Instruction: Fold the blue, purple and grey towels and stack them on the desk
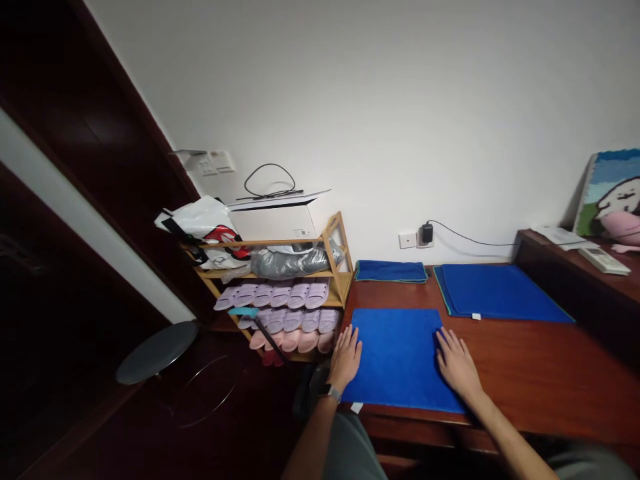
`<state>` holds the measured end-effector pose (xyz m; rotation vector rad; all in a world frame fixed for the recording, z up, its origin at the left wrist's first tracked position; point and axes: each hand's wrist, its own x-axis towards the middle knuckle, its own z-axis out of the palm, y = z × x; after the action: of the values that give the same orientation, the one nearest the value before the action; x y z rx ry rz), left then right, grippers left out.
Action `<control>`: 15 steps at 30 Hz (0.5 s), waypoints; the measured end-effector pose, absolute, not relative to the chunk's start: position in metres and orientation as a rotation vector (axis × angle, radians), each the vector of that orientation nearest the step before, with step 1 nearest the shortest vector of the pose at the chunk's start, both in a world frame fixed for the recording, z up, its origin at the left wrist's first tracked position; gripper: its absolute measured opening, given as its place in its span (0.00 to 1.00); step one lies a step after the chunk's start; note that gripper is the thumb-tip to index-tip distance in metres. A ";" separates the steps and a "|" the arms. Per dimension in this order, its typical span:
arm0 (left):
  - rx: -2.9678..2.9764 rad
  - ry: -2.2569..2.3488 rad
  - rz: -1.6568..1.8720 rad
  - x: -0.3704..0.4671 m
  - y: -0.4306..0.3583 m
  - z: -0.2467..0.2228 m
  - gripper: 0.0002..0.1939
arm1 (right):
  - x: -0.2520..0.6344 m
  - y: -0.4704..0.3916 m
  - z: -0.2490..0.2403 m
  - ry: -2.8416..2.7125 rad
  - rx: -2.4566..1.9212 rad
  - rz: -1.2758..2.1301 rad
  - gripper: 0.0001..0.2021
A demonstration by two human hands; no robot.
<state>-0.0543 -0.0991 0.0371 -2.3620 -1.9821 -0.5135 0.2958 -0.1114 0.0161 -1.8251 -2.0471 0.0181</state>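
A blue cloth lies flat on the reddish-brown wooden table, with a white tag at its near left corner. My left hand rests on its left edge, fingers stretched forward. On the right edge lies my right hand, its fingers extended and slightly spread. Neither hand grips anything. Behind the cloth sits a narrow folded blue cloth with green edging. To the right of that is a larger folded blue cloth, also green-edged and tagged.
Left of the table stands a wooden shoe rack with rows of lilac and pink slippers and a white box on top. A round stool is further left. A raised ledge at right holds a remote control. A charger is plugged into the wall.
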 end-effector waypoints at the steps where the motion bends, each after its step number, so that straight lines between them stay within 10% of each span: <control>1: -2.398 -1.914 -0.564 -0.055 -0.107 0.042 0.24 | 0.301 -0.122 0.016 -2.056 -1.718 -0.031 0.25; 8: -2.699 -1.578 -0.584 -0.090 -0.183 0.051 0.13 | 0.339 -0.210 0.012 -2.224 -1.269 -0.214 0.13; 15: -2.609 -1.252 -0.598 -0.124 -0.212 0.023 0.24 | 0.353 -0.228 0.016 -2.279 -1.092 -0.352 0.17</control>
<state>-0.1239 -0.2121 0.0226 -2.6093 -1.2518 -0.5982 0.3529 -0.2284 0.0161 -1.0921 -2.2788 -0.3522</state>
